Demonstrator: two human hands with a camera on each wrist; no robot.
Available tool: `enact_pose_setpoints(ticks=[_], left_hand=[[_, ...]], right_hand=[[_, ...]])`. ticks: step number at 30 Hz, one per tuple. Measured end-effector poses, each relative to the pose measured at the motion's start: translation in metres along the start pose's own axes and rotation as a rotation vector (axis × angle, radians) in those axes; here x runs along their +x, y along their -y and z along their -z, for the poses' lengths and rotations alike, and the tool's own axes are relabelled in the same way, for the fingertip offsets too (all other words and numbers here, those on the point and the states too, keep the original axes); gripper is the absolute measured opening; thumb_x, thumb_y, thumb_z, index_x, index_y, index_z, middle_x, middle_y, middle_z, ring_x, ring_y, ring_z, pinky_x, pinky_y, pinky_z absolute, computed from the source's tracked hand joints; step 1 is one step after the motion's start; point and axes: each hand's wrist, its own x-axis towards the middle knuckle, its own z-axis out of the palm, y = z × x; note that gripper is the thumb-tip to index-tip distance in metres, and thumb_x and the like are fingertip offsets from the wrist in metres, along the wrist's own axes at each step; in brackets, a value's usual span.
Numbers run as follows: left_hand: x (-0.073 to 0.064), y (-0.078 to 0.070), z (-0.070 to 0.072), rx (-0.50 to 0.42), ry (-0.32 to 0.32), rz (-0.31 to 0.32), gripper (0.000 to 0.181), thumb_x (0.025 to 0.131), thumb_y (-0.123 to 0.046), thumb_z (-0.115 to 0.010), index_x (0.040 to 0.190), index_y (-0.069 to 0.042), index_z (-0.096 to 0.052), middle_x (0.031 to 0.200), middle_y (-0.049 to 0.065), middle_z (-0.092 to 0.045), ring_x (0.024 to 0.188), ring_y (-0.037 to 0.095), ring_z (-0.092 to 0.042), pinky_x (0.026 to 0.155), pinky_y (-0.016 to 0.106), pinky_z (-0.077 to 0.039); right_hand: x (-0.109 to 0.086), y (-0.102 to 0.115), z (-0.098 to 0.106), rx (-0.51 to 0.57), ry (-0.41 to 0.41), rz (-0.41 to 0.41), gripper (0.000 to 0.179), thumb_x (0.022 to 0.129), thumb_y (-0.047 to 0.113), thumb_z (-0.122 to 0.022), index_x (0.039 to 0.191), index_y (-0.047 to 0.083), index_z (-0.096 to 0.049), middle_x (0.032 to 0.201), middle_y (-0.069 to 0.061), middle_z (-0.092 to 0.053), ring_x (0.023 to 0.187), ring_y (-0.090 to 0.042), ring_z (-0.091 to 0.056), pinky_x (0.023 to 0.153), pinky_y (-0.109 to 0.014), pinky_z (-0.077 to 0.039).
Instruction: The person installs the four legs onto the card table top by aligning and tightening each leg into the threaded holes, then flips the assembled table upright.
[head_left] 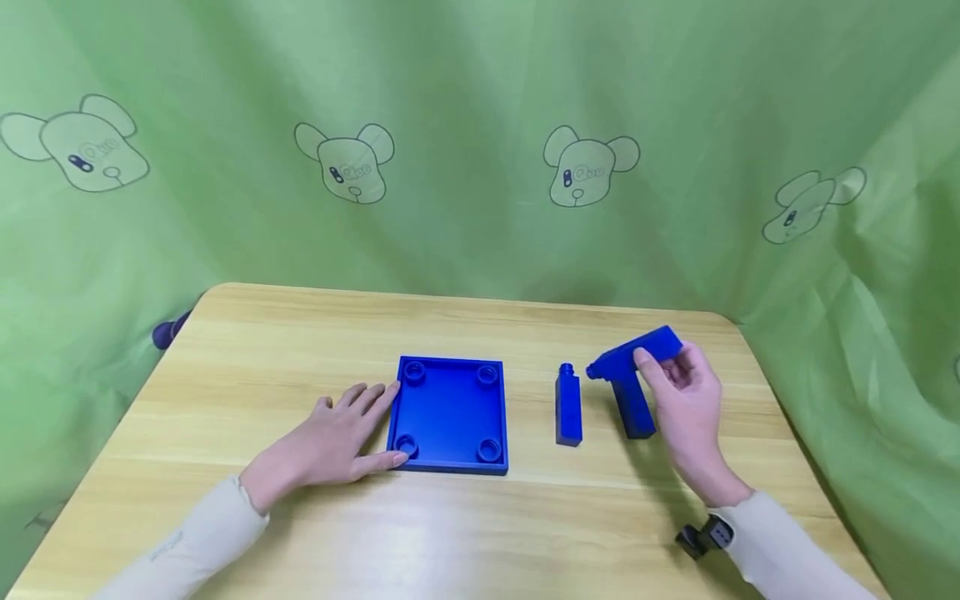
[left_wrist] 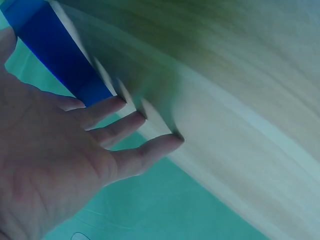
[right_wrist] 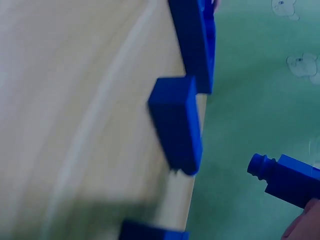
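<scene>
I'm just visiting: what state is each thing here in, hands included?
Blue square tray: flat, sockets facing up.
Four sockets: empty.
Left blue post: lying, threaded end pointing away.
Right blue post: lying, one end hidden.
Held blue post: off the table, tilted.
Left hand: fingers extended, touching tray.
Right hand: pinching held post.

The person wears a top with long, pale, whitish sleeves. The left sleeve (head_left: pixel 206 533), on the side of the table's (head_left: pixel 525 537) left edge, has small, faint grey marking (head_left: pixel 167 546), too tiny to read. The right sleeve (head_left: pixel 787 546), toward the right edge, ends at the wrist too. By its cuff sits a black gadget (head_left: pixel 705 537) with a boxy part and a rounder lump.
</scene>
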Motion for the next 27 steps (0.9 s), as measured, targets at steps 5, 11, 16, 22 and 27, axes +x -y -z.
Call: enact_pose_setpoints(ticks=[5,11,16,22,27], left_hand=[[0.000,0.002,0.002,0.010,0.004,-0.008,0.106,0.103,-0.081,-0.045,0.175,-0.007,-0.021,0.170,0.025,-0.038,0.153,0.050,-0.038,0.106,0.084,-0.038],[0.000,-0.001,0.000,0.010,-0.004,-0.013,0.106,0.103,-0.082,-0.044,0.175,-0.007,-0.023,0.169,0.024,-0.039,0.152,0.049,-0.040,0.104,0.084,-0.039],[0.000,-0.002,0.000,0.007,-0.012,-0.005,0.106,0.102,-0.082,-0.045,0.174,-0.007,-0.024,0.169,0.024,-0.040,0.152,0.049,-0.040,0.103,0.084,-0.040],[0.000,-0.001,-0.001,-0.006,-0.005,-0.006,0.106,0.102,-0.082,-0.044,0.175,-0.007,-0.024,0.169,0.025,-0.039,0.152,0.050,-0.039,0.103,0.085,-0.039],[0.002,0.001,-0.001,0.005,-0.018,-0.013,0.106,0.102,-0.083,-0.044,0.175,-0.008,-0.024,0.168,0.024,-0.040,0.152,0.049,-0.040,0.103,0.084,-0.041]], right_hand=[[0.002,0.004,-0.021,0.011,0.099,-0.016,0.020,0.100,0.006,-0.080,0.117,0.003,-0.068,0.099,-0.006,-0.069,0.085,-0.014,-0.061,0.074,-0.018,-0.054],[0.003,0.006,-0.041,-0.024,0.235,-0.019,0.030,0.105,0.011,-0.076,0.131,0.007,-0.062,0.110,-0.004,-0.067,0.097,-0.016,-0.061,0.083,-0.018,-0.054],[0.003,0.004,-0.063,-0.055,0.332,-0.024,0.035,0.109,0.013,-0.070,0.139,0.002,-0.056,0.111,-0.005,-0.065,0.097,-0.016,-0.061,0.085,-0.020,-0.054],[0.001,-0.001,-0.088,-0.131,0.397,-0.010,0.039,0.112,0.012,-0.064,0.144,-0.005,-0.051,0.106,-0.005,-0.059,0.089,-0.014,-0.054,0.075,-0.021,-0.047],[-0.002,-0.006,-0.106,-0.153,0.447,0.022,0.035,0.111,0.008,-0.064,0.141,-0.006,-0.052,0.103,-0.008,-0.056,0.089,-0.017,-0.051,0.077,-0.023,-0.043]])
